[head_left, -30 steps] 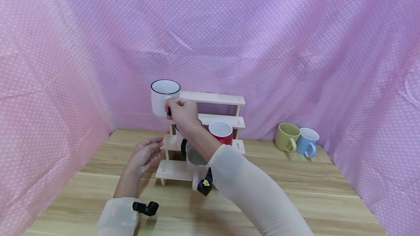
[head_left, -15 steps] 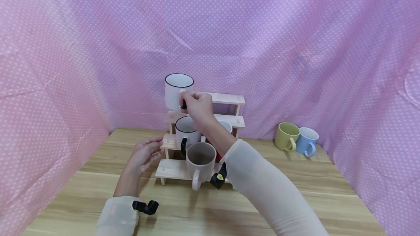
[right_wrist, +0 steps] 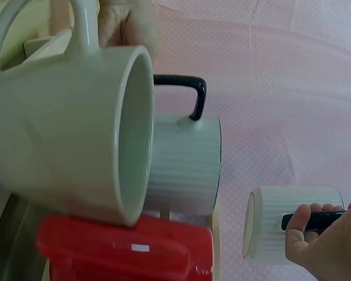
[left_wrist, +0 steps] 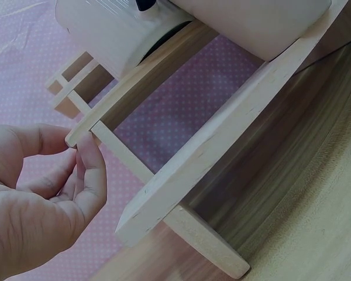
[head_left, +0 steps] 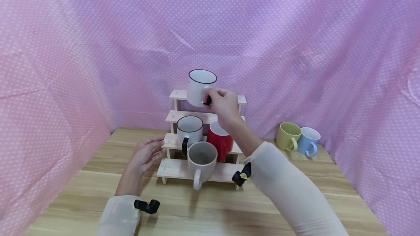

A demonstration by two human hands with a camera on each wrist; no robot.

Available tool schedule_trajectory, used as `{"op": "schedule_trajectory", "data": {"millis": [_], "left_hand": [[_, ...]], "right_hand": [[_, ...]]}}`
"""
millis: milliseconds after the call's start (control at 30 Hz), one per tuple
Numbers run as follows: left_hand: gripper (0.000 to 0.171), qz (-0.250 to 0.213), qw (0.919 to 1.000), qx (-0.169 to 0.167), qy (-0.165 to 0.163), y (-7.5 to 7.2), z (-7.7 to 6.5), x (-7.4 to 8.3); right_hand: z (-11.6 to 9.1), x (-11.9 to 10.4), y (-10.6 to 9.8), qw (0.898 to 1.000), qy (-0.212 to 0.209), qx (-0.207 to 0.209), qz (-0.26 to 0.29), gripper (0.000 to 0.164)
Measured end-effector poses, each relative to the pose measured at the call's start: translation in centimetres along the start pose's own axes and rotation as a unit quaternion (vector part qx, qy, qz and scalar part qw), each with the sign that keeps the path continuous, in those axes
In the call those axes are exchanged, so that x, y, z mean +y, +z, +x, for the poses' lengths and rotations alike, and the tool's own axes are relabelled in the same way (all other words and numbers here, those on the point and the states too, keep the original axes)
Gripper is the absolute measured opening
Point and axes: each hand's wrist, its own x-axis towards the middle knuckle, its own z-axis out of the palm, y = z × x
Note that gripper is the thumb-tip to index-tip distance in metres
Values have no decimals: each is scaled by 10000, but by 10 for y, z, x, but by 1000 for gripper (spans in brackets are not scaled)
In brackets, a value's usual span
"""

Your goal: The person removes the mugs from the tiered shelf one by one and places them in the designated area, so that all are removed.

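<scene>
By its black handle, my right hand [head_left: 224, 106] grips a white mug [head_left: 197, 90] with a dark rim, held upright in front of the top step of a wooden tiered shelf [head_left: 172, 168]. The right wrist view shows the fingers [right_wrist: 301, 225] curled round that handle. My left hand [head_left: 146, 154] pinches the left end of the second step from the bottom, thumb and fingertips at the board's corner [left_wrist: 73, 137]. A similar white mug [head_left: 189, 130] and a red mug [head_left: 221, 143] stand on that step. A beige mug [head_left: 201, 159] stands on the bottom step, handle forward.
To the right on the wooden table [head_left: 295, 192] stand a yellow-green mug [head_left: 287, 137] and a light blue mug [head_left: 306, 141], side by side. Pink dotted cloth [head_left: 210, 28] hangs behind the shelf and along both sides.
My right hand has carried the white mug rightward and slightly up, from the shelf's left end to near its middle. The red and beige mugs have come into fuller view. The left hand stays put.
</scene>
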Motion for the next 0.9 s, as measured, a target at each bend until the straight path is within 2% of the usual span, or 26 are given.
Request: {"op": "schedule_trajectory", "data": {"millis": [167,333,533,667,900], "left_hand": [[20,-8,10000,-92,20,-1,1,0],[16,-20,9999,-95,43,-2,2,0],[16,-79,9998,-147,78,-2,3,0],[18,-74,9998,-164,59,-3,3,0],[23,-61,9999,-155,42,-2,3,0]], "right_hand": [[3,-2,-21,9994,-252,206,110,25],[3,-5,-43,9987,-363,315,144,23],[3,-4,-70,9968,-592,531,-49,24],[3,0,-88,9954,-626,703,-157,24],[-1,8,-122,9944,-525,917,4,24]]}}
